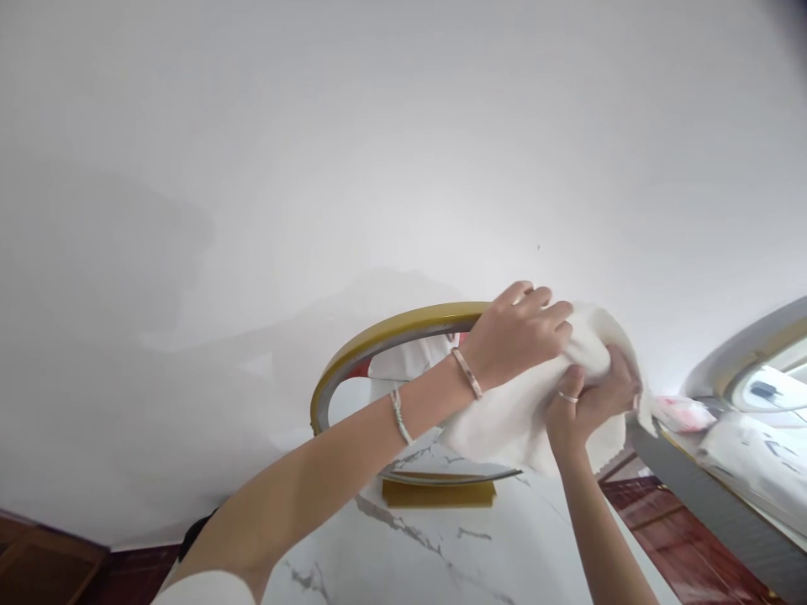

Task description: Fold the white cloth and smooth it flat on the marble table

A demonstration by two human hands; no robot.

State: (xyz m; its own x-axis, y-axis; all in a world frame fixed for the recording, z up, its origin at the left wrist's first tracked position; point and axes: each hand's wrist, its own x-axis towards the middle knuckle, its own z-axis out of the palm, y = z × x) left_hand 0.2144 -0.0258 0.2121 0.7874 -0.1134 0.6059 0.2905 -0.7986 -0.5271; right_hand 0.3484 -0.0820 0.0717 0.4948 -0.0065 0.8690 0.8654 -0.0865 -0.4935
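Observation:
A white cloth (504, 428) hangs bunched between my hands in front of the right side of an oval mirror with a gold frame (403, 321). My left hand (523, 328) reaches across from the left, its fingers curled into the cloth at the upper right of the frame. Lower and farther right, my right hand (596, 395) grips the same cloth, with thumb and fingers closed round a fold. The cloth hides the right part of the mirror. Its gold base (438, 493) stands on a white marble-patterned tabletop (378, 555).
A pale wall (315, 168) rises behind the mirror. To the right, a second mirror (737, 370) stands near a white plastic bag (756, 454) on a grey-sided surface. Dark red floor (681, 538) shows below, and brown wooden furniture (38, 559) is at the lower left.

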